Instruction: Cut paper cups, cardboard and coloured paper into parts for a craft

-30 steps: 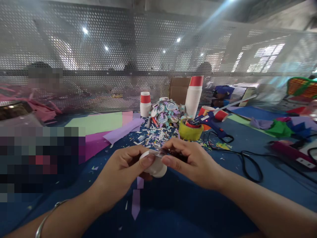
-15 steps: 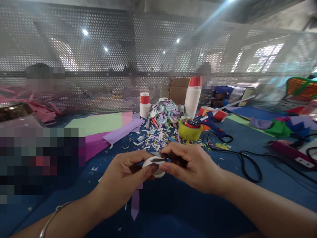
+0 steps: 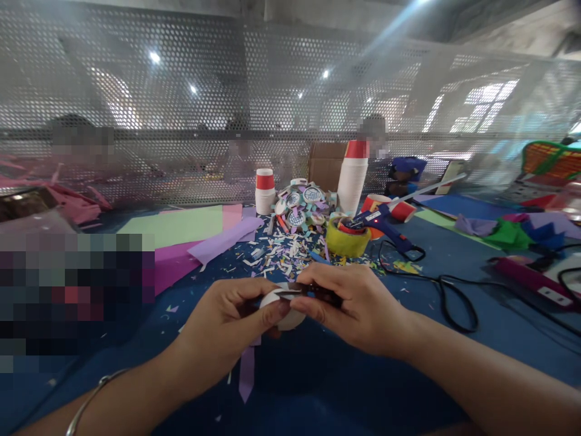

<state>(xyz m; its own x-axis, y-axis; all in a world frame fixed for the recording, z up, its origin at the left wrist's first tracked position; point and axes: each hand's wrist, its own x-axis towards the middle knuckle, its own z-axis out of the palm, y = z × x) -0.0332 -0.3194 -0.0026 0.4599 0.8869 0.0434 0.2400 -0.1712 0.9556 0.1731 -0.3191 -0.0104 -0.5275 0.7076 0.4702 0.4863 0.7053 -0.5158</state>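
My left hand (image 3: pixel 238 315) pinches a small white round paper piece (image 3: pixel 290 319) between thumb and fingers. A purple paper strip (image 3: pixel 246 375) with a pointed end hangs below that hand; whether it is joined to the white piece is hidden. In my right hand (image 3: pixel 349 297) is a pair of scissors (image 3: pixel 324 295) with dark handles, gripped by thumb and fingers. The blades lie at the upper edge of the white piece, almost together. Paper scraps (image 3: pixel 284 254) litter the blue table just beyond both hands.
A blue glue gun (image 3: pixel 384 225) rests on yellow tape (image 3: pixel 347 242), its black cord (image 3: pixel 460 315) looping right. Behind stand stacked paper cups (image 3: pixel 353 181), a shorter stack (image 3: pixel 265 192) and a heap of round cut-outs (image 3: pixel 299 206). Coloured paper sheets (image 3: pixel 181 224) lie left.
The scissor blades, spread apart at the white piece before, have come nearly together. The white piece has tilted slightly, showing more of its lower face. Both hands stay in nearly the same place.
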